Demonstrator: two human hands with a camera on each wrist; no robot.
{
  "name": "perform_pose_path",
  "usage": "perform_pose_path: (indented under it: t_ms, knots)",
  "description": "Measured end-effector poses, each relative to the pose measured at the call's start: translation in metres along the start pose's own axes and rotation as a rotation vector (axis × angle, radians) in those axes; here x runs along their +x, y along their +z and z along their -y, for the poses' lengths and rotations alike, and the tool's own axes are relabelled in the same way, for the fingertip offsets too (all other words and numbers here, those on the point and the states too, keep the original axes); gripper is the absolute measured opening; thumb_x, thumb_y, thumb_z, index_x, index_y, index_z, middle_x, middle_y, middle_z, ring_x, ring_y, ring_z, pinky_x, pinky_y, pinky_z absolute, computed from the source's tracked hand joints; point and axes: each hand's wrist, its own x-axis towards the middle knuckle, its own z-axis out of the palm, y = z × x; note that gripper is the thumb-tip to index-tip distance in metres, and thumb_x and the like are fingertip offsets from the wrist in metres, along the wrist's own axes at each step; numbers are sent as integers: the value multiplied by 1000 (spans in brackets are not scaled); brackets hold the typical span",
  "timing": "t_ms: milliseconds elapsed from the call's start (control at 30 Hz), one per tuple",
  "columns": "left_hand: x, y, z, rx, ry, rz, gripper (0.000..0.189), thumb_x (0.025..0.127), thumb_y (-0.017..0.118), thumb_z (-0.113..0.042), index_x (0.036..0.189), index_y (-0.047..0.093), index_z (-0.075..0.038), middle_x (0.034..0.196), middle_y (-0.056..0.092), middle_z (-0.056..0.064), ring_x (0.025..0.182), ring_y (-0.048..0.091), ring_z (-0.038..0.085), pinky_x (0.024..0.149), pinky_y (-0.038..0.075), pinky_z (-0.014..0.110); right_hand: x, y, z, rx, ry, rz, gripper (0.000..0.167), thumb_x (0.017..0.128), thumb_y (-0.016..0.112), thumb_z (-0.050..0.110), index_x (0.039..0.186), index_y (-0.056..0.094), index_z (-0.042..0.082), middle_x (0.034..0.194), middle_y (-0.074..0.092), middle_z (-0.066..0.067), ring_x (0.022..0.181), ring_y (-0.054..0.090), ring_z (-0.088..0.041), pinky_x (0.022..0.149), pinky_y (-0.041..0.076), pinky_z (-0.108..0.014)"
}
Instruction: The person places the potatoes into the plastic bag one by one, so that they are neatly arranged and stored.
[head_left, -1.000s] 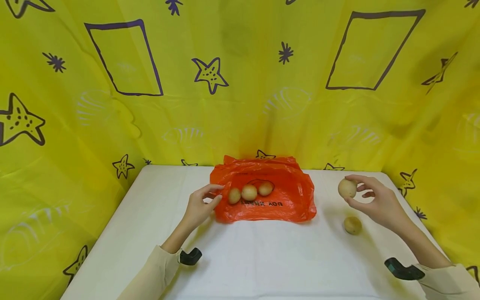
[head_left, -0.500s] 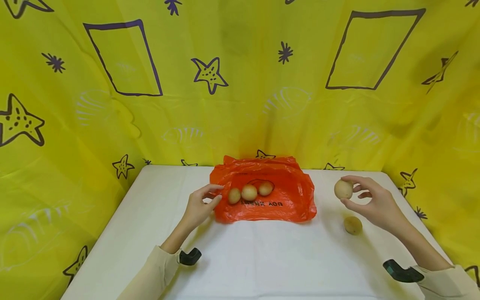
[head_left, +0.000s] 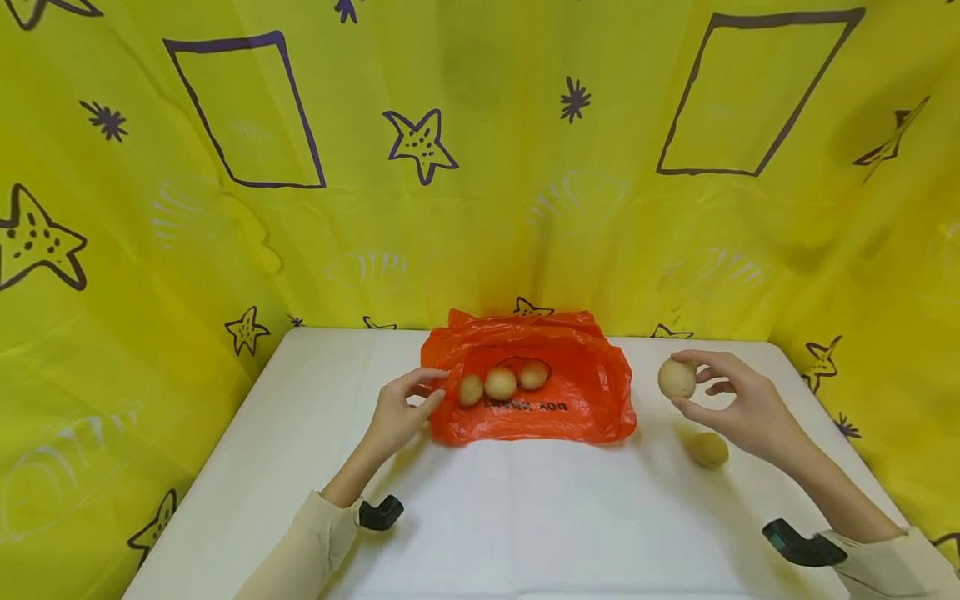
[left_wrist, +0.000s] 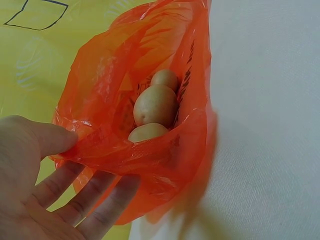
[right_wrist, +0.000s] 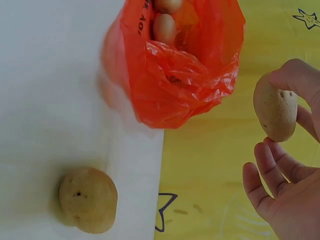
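Note:
An orange-red plastic bag [head_left: 585,408] lies with its mouth spread, holding three potatoes [head_left: 500,384] in a row. At its left side my left hand [head_left: 400,417] grips the rim; in the left wrist view the thumb is inside and the fingers [left_wrist: 95,192] lie behind the plastic. Raised to the right of the bag, my right hand [head_left: 746,408] pinches a potato [head_left: 677,379] between thumb and fingers, apart from the bag. A loose potato [head_left: 708,450] rests on the table below this hand, and shows whole in the right wrist view.
The white table [head_left: 465,517] carries all these things. Yellow curtains [head_left: 480,233] with drawn stars and frames hang behind it and on both sides; the bag's back edge lies close to the rear curtain. Each wrist wears a dark camera mount [head_left: 381,513].
My right hand has moved a little to the left with its potato, toward the bag. The left hand stays at the bag's rim. The head view has shifted slightly.

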Motion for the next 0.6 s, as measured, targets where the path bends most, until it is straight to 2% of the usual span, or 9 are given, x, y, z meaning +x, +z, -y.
perform_pose_path:
  t_ms: [300, 600]
  knots:
    - [0, 0, -2, 8, 1, -10, 22, 91, 67, 11, 112, 71, 7, 103, 72, 24, 90, 68, 41, 80, 58, 52, 5, 9, 13, 38, -45, 12, 62, 74, 90, 1, 130, 68, 13, 117, 66, 1, 91, 56, -2, 77, 49, -11]
    - [0, 1, 0, 11, -6, -7, 22, 92, 67, 10, 113, 71, 6, 103, 72, 24, 90, 68, 41, 81, 58, 52, 12, 19, 23, 47, -117, 45, 63, 72, 91, 1, 129, 67, 13, 118, 67, 0, 92, 57, -4, 77, 51, -14]
